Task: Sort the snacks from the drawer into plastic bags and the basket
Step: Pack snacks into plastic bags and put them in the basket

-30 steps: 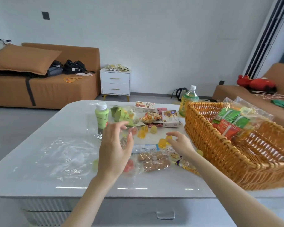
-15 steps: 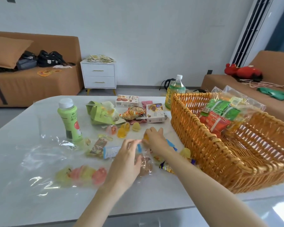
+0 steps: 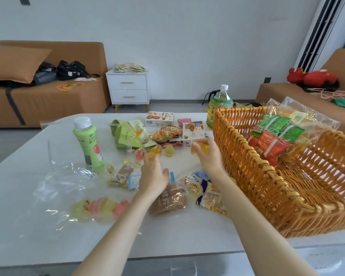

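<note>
On the left of the table point(image 3: 167, 236) a clear bag point(image 3: 54, 182) lies flat, with pink and yellow jelly cups point(image 3: 100, 209) inside its near end. A green bottle point(image 3: 88, 144) stands upright just behind it. Loose cups point(image 3: 170, 150) sit further back, in the middle of the table. The left hand point(image 3: 153, 176) hangs over the scattered snacks, fingers stretched forward toward those cups and thumb spread to the side; blur hides whether the fingertips touch one. A bread pack point(image 3: 167, 200) lies just below that wrist. The right hand point(image 3: 207, 160) is lifted off the table with its fingers curled round a yellow cup point(image 3: 200, 147), just beside the wall of the basket point(image 3: 257, 176). A snack bag point(image 3: 275, 136) of green and red packets lies in the basket's far end.
</note>
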`<state>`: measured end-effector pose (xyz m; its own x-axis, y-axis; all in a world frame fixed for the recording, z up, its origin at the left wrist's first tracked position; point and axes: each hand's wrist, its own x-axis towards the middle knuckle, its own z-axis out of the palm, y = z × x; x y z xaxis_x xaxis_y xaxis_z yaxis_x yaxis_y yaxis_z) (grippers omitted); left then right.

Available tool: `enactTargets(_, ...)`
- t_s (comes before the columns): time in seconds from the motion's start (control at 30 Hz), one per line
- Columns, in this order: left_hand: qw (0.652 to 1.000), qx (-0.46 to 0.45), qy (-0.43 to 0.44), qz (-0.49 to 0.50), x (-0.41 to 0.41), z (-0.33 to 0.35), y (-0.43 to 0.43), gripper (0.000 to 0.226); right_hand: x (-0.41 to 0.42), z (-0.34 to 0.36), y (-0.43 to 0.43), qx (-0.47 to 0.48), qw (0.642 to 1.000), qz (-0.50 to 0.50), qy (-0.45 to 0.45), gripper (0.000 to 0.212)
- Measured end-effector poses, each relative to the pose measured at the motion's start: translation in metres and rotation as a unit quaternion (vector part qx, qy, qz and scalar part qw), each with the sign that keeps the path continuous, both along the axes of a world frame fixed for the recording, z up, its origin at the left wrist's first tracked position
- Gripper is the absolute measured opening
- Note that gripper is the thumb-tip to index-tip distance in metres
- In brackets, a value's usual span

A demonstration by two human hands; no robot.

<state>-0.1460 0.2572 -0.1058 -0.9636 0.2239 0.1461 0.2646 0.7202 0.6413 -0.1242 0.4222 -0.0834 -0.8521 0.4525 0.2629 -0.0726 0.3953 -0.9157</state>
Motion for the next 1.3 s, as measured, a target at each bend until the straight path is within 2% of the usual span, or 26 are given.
enactTargets(0.13, 0.996, -0.053, -0.034, 0.069, -0.032, 0.0, 0.013, 0.063, 0.014, 0.024, 0.004, -0.044, 0.997, -0.007, 0.06, 0.009)
enactTargets(0.27, 0.985, -0.141, -0.036, 0.092, -0.059, -0.012, 0.027, 0.065, 0.018, 0.019, 0.005, -0.092, 0.994, -0.008, 0.053, 0.008)
enactTargets(0.37, 0.975, -0.202, 0.012, 0.094, -0.074, -0.019, 0.032, 0.059, 0.017, 0.012, 0.001, -0.107, 0.993, -0.002, 0.046, 0.009)
enactTargets(0.5, 0.969, -0.224, 0.073, 0.07, -0.081, -0.027, 0.031, 0.045, 0.013, 0.009, -0.004, -0.133, 0.99, 0.017, 0.04, 0.014)
enactTargets(0.63, 0.936, -0.326, 0.116, 0.06, -0.08, -0.025, 0.032, 0.052, 0.01, 0.012, -0.006, -0.166, 0.985, 0.023, 0.043, 0.008)
enactTargets(0.77, 0.937, -0.326, 0.121, 0.036, -0.067, -0.013, 0.036, 0.056, 0.012, 0.017, -0.006, -0.203, 0.978, 0.025, 0.04, 0.008)
enactTargets(0.9, 0.966, -0.236, 0.103, 0.029, -0.063, -0.016, 0.034, 0.058, 0.016, 0.022, -0.01, -0.22, 0.974, 0.027, 0.039, 0.009)
enactTargets(0.97, 0.982, -0.149, 0.114, 0.03, -0.062, -0.018, 0.034, 0.056, 0.018, 0.025, -0.01, -0.223, 0.974, 0.029, 0.039, 0.011)
enactTargets(1.03, 0.99, -0.034, 0.132, 0.036, -0.061, -0.014, 0.036, 0.045, 0.02, 0.032, -0.011, -0.227, 0.972, 0.034, 0.042, 0.015)
enactTargets(1.13, 0.986, 0.107, 0.125, 0.018, -0.05, 0.01, 0.044, 0.028, 0.028, 0.052, -0.01, -0.24, 0.968, 0.046, 0.054, 0.024)
enactTargets(1.3, 0.966, 0.239, 0.083, -0.046, -0.002, 0.08, 0.039, 0.032, 0.057, 0.098, -0.014, -0.237, 0.966, 0.08, 0.064, 0.035)
